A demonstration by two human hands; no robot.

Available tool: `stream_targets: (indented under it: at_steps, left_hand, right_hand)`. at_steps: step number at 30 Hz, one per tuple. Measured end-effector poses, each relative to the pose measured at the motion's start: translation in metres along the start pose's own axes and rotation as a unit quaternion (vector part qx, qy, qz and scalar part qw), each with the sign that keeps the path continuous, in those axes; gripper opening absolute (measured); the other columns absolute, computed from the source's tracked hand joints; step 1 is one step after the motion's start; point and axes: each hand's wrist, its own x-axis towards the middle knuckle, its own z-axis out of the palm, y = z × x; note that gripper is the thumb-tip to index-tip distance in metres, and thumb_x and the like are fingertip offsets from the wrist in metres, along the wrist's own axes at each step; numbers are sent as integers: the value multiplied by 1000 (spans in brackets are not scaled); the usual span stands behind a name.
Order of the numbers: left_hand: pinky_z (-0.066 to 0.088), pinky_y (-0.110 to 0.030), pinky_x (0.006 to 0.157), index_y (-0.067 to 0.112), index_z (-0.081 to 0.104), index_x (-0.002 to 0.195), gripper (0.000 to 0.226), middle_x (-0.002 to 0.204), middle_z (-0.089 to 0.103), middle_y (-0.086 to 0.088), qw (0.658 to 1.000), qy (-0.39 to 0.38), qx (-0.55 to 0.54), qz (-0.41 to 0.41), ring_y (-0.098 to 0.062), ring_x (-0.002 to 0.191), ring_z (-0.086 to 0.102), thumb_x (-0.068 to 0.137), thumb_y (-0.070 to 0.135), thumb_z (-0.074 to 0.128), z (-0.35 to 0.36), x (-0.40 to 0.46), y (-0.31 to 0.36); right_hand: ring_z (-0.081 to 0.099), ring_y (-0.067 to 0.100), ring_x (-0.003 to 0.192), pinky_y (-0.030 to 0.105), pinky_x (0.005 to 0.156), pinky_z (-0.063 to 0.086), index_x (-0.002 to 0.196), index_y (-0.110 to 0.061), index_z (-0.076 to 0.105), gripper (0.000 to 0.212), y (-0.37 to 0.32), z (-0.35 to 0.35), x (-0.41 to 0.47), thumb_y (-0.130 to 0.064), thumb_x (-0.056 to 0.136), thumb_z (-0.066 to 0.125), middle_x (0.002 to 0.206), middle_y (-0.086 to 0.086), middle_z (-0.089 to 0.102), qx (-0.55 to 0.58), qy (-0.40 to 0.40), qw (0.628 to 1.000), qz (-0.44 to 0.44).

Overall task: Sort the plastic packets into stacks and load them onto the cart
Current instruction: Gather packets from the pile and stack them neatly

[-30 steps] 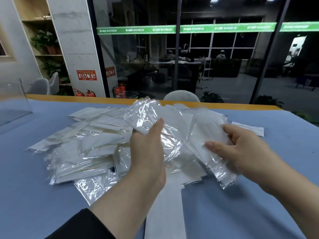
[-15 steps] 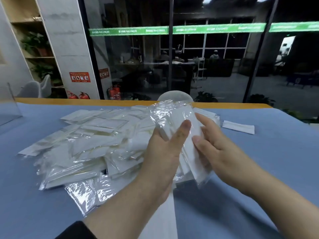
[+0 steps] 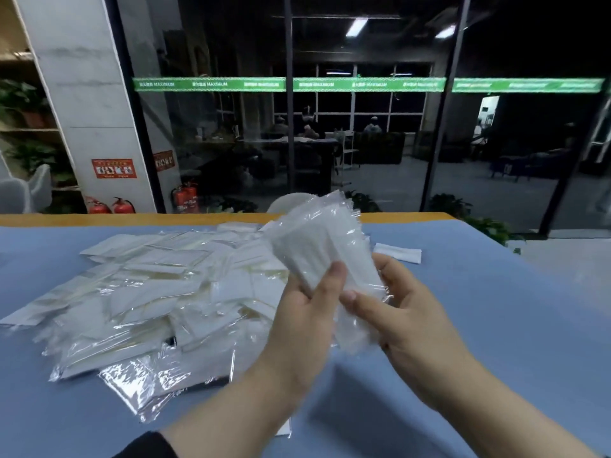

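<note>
A bundle of clear plastic packets [image 3: 317, 239] with white inserts is held upright above the blue table [image 3: 496, 309]. My left hand [image 3: 304, 322] grips its lower part, thumb on the front. My right hand [image 3: 403, 319] pinches the same bundle from the right side. A loose heap of similar packets [image 3: 148, 292] lies spread on the table to the left of my hands. One single white packet [image 3: 398, 252] lies alone behind the bundle. No cart shows in this view.
The table's far edge is an orange strip [image 3: 132, 219] against a glass wall. A white chair back [image 3: 287, 201] rises just beyond it. Red fire extinguishers [image 3: 110, 206] stand on the floor at left.
Both hands drew together, gathered the spread packets into one bundle and raised it upright off the heap. The camera tilted up a little.
</note>
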Motion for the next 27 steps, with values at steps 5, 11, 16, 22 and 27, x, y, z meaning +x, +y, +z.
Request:
stream_targets:
  at_steps: [5, 11, 16, 22, 27]
  left_hand:
    - [50, -35, 101, 40, 55, 125, 62, 112, 72, 9, 987, 144, 40, 65, -7, 109, 67, 84, 85, 41, 17, -12, 3]
    - [48, -34, 83, 15, 70, 97, 69, 94, 72, 2, 979, 74, 178, -66, -12, 87, 60, 86, 80, 48, 65, -30, -31]
    - [42, -13, 69, 22, 67, 100, 14, 88, 63, 14, 972, 125, 187, -64, 3, 79, 57, 100, 34, 60, 70, -26, -51]
    - [42, -24, 76, 20, 67, 95, 17, 88, 66, 10, 977, 89, 188, -48, -7, 85, 58, 102, 32, 56, 86, -26, -62]
    - [42, -16, 75, 27, 64, 102, 4, 98, 66, 10, 983, 101, 151, -42, 0, 87, 59, 99, 29, 62, 84, -23, -65]
  right_hand:
    - [64, 11, 81, 23, 69, 52, 104, -44, 66, 36, -51, -74, -28, -17, 84, 80, 96, -13, 69, -340, 8, 940, -32]
    - [54, -5, 102, 21, 84, 43, 110, -49, 58, 41, -26, -114, -43, -27, 82, 78, 108, -26, 55, -543, -116, 832, -4]
    - [48, -9, 111, 3, 88, 36, 123, -38, 54, 60, 14, -128, -68, -34, 74, 87, 121, -16, 52, -412, 58, 909, -32]
    - [50, -16, 107, 0, 84, 36, 125, -42, 46, 67, 16, -123, -72, -27, 74, 88, 124, -15, 52, -355, 44, 934, -9]
    - [52, -8, 112, 2, 89, 37, 133, -36, 42, 72, 18, -129, -74, -25, 76, 86, 127, -14, 51, -325, 33, 945, -13]
